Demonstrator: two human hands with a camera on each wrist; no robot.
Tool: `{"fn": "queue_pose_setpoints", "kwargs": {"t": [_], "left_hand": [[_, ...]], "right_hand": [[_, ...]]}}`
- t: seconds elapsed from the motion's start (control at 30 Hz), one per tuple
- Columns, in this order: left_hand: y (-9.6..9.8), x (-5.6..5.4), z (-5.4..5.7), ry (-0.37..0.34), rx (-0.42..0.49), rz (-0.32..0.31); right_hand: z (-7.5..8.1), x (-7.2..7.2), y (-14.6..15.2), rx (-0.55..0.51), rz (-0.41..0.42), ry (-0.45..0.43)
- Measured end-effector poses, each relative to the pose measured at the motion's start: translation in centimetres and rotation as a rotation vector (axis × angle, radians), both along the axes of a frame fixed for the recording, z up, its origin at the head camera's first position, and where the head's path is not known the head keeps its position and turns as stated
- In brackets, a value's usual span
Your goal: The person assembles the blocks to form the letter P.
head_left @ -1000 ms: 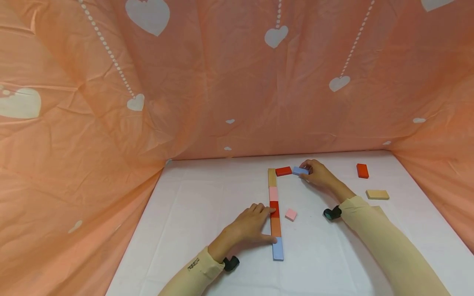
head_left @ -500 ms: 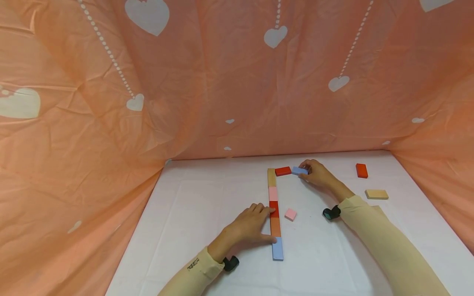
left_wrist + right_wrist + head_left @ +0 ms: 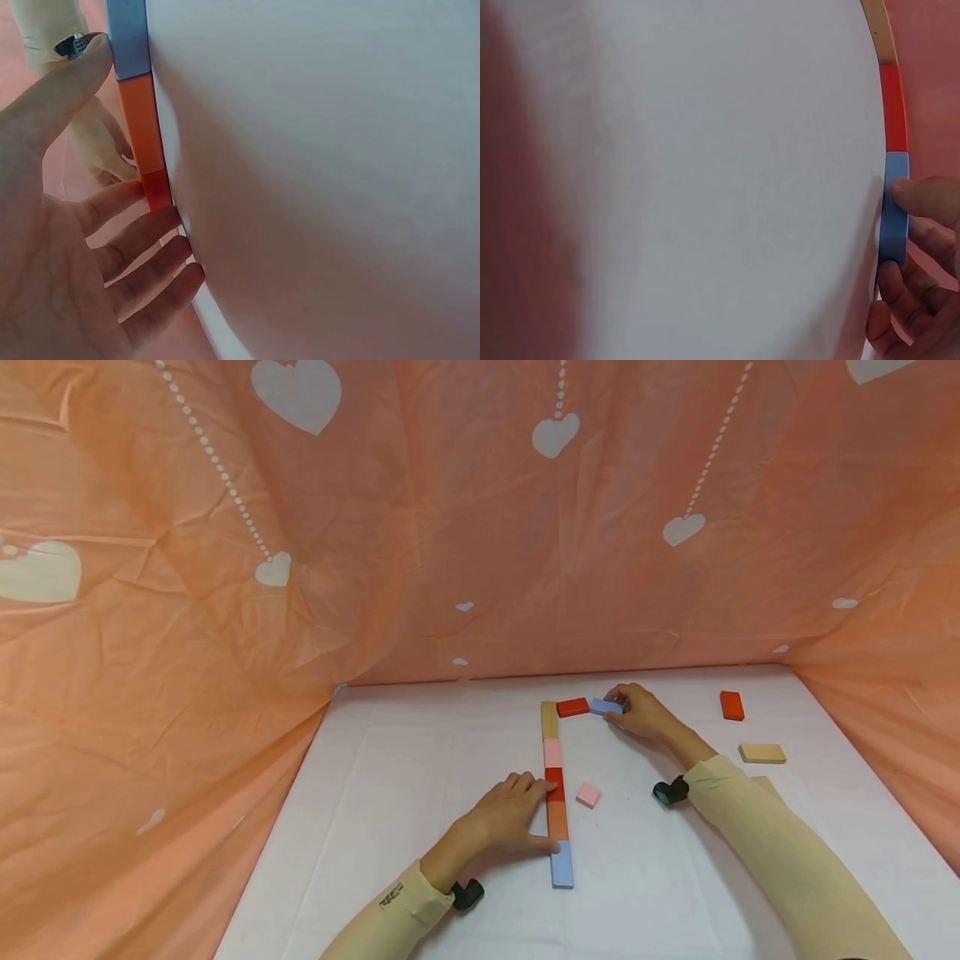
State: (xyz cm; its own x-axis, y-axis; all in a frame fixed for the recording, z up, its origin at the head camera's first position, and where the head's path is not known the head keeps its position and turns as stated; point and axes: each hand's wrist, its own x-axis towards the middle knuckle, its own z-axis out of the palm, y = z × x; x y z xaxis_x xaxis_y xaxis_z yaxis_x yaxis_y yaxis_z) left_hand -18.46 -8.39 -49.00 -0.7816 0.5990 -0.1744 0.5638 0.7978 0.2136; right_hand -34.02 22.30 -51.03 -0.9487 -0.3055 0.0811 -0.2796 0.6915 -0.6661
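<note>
In the head view, a straight column of flat wooden blocks runs down the table: natural wood (image 3: 550, 721), pink (image 3: 552, 752), red, an orange block (image 3: 557, 822) and a blue block (image 3: 562, 870). My left hand (image 3: 510, 814) rests along its left side, thumb at the blue block and fingertips at the red block (image 3: 157, 189). From the column's far end a red block (image 3: 573, 707) extends rightward, with another blue block (image 3: 895, 206) end to end with it in the right wrist view. My right hand (image 3: 641, 712) pinches that blue block between thumb and fingers.
A loose pink block (image 3: 588, 794) lies just right of the column. Farther right are a red block (image 3: 732, 706) and a natural wood block (image 3: 762, 753). An orange curtain (image 3: 480, 527) with white hearts encloses the white table (image 3: 420, 752) at the back and sides.
</note>
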Motion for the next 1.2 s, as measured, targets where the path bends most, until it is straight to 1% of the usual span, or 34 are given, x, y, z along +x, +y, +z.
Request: {"fn": "queue_pose_setpoints", "kwargs": {"t": [0.33, 0.63, 0.73, 0.97, 1.07, 1.2], "left_hand": [[0.0, 0.0, -0.2, 0.001, 0.001, 0.001], [-0.1, -0.1, -0.2, 0.004, 0.010, -0.011], [-0.1, -0.1, -0.2, 0.000, 0.012, -0.009], [-0.1, 0.0, -0.2, -0.006, 0.008, -0.002], [-0.1, 0.0, -0.2, -0.007, 0.005, -0.001], [-0.2, 0.0, -0.2, -0.001, 0.006, -0.005]], "right_hand": [[0.0, -0.1, -0.1, 0.008, -0.014, -0.015], [0.0, 0.1, 0.0, 0.004, -0.018, -0.045], [0.2, 0.2, 0.3, -0.006, -0.015, -0.045], [0.2, 0.5, 1.4, -0.044, -0.023, -0.010], [0.6, 0.9, 2.0, -0.064, -0.039, -0.025], [1.5, 1.6, 3.0, -0.062, -0.061, -0.053]]}}
